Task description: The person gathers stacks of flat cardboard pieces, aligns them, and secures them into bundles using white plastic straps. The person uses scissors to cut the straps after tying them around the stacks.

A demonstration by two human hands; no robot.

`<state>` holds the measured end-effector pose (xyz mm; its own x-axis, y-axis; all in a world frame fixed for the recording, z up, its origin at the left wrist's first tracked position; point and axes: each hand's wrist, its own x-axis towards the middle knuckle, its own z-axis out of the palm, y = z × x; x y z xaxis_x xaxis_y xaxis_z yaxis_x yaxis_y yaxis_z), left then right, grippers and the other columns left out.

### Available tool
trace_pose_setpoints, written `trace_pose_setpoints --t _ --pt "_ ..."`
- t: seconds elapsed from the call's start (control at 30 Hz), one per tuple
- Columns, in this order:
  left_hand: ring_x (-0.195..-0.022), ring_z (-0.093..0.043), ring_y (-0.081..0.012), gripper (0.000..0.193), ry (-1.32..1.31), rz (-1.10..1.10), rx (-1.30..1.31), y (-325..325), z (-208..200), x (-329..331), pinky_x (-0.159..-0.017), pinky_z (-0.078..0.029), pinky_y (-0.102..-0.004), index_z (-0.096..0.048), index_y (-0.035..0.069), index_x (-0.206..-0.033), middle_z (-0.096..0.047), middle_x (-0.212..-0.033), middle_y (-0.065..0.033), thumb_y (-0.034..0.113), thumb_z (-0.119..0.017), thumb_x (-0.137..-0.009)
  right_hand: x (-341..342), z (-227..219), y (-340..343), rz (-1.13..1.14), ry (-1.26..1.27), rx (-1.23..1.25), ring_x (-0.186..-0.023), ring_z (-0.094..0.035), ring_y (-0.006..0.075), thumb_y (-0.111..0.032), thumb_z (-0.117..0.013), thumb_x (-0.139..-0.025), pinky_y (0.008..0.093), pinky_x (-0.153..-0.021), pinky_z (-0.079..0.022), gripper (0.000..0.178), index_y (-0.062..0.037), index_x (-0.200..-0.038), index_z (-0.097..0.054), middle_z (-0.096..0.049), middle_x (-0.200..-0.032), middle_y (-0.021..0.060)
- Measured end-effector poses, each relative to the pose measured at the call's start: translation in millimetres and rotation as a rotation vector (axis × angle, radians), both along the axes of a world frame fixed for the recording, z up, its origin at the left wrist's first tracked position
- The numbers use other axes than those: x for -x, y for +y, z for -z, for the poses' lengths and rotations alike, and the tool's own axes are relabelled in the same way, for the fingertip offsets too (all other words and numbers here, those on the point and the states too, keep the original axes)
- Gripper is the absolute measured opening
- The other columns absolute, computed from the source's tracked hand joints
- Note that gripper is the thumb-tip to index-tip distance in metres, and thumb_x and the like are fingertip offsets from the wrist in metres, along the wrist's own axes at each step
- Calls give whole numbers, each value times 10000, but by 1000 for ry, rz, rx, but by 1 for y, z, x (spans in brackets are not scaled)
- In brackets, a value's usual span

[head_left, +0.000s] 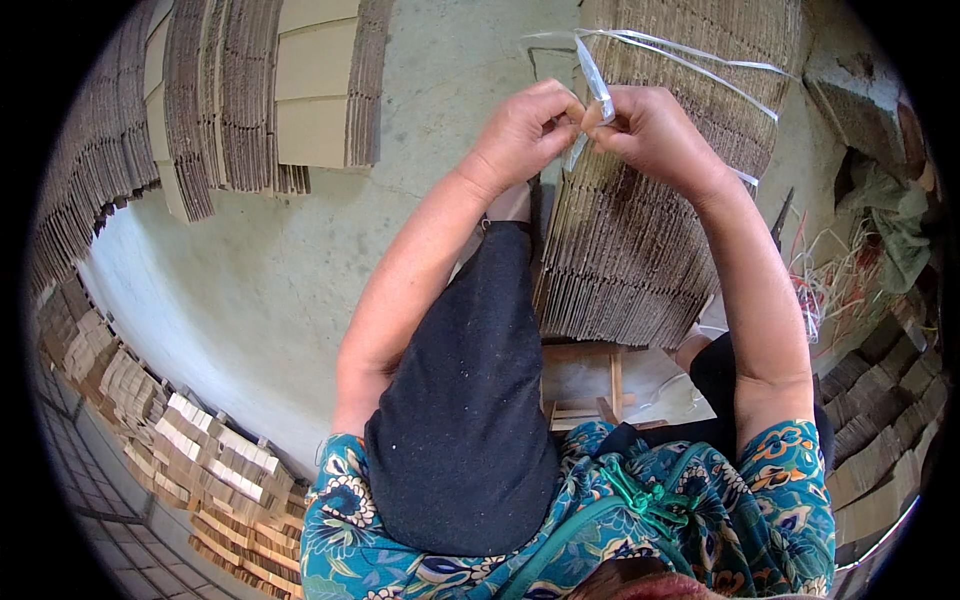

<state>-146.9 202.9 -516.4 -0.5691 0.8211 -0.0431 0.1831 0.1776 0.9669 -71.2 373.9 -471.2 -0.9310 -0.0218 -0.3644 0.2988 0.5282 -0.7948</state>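
A long stack of brown cardboard pieces (630, 240), packed on edge, lies in front of me. White plastic strapping (690, 62) runs across its far part, and a loose piece comes up to my fingers. My left hand (535, 125) is closed in a pinch on the strap at the stack's left edge. Right beside it, my right hand (645, 130) pinches the same strap, fingertips nearly touching the left ones. A folded length of the strap sticks up above the right fingers. The exact spot where the fingertips meet is partly hidden.
More cardboard stacks (250, 90) stand at the far left, with further piles (210, 450) at the lower left and right (880, 430). A tangle of loose strapping (825, 275) lies on the floor to the right, near a green cloth (895, 225). A wooden stool (615, 385) is under the near end.
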Motion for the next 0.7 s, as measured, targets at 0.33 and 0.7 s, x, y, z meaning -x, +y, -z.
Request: trace_pose_setpoints --t 0.33,0.7 --pt "-686 -496 -83 88 -320 -200 -6 -1 18 -13 -617 -428 -238 -562 12 -864 -515 -739 3 75 -604 -819 -8 18 -27 48 433 -428 -682 -607 297 -114 -561 -786 391 -577 -504 72 -88 -849 -540 -558 -780 93" --pt "-726 -567 -67 52 -476 -200 33 -4 13 -9 -677 -482 -217 -599 17 -885 -606 -785 9 61 -575 -872 -11 28 -25 193 441 -376 -714 -595 298 -144 -579 -795 389 -603 -497 45 -104 -803 -558 -541 -786 79"
